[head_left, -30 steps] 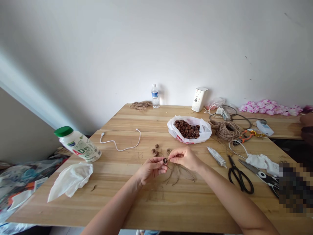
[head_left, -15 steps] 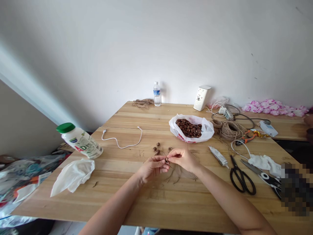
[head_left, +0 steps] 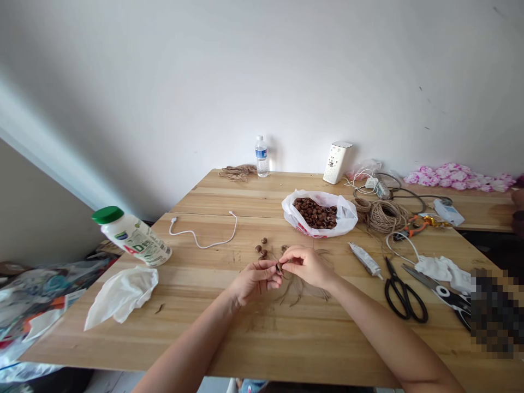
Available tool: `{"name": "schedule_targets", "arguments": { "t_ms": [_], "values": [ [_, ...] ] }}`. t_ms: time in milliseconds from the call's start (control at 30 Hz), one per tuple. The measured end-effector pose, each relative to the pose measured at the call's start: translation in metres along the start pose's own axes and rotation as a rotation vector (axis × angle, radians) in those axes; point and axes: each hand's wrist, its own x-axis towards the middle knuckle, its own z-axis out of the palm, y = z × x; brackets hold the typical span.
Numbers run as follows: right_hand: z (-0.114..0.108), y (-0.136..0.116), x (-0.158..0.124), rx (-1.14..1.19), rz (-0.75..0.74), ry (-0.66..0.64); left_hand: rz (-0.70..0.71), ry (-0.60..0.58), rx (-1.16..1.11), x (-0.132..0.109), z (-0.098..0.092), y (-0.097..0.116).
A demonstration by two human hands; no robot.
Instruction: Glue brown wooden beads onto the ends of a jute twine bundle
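Note:
Over the middle of the table, my left hand [head_left: 257,281] is closed in a pinch round a small round brown shell [head_left: 279,268]. My right hand [head_left: 303,266] meets it from the right, thumb and forefinger pinched at the same shell; what lies between those fingertips is too small to make out. Beneath my hands, thin cut strands of twine [head_left: 295,292] lie spread on the wood. Just beyond my left hand, several loose brown shells [head_left: 264,253] rest in a group. Farther back, a white plastic bag [head_left: 347,218] lies open, full of similar shells [head_left: 315,213].
To the right are a glue tube [head_left: 365,261], black scissors [head_left: 405,295], larger shears [head_left: 442,292], twine coils [head_left: 387,216] and orange-handled pliers [head_left: 413,226]. On the left stand a green-capped bottle [head_left: 133,237], crumpled white plastic [head_left: 120,295] and a white cable [head_left: 204,240]. A water bottle [head_left: 262,158] stands behind.
Both hands stay together at the shell, with only slight finger movement. The whole view has shifted a little.

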Motion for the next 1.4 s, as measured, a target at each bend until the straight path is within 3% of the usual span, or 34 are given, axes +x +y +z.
{"name": "schedule_targets", "arguments": {
  "t_ms": [367, 967, 1400],
  "values": [
    [-0.001, -0.0039, 0.0015, -0.102, -0.21, 0.01, -0.009, 0.009, 0.022, -0.0007, 0.0012, -0.0011],
    [-0.0008, -0.0063, 0.0004, -0.186, -0.278, 0.007, -0.002, 0.103, 0.01, -0.0005, 0.0069, -0.002],
    [0.0001, -0.0079, -0.0005, -0.329, -0.343, 0.004, 0.015, 0.018, 0.046, -0.0009, 0.0053, -0.0003]
  ]
}}
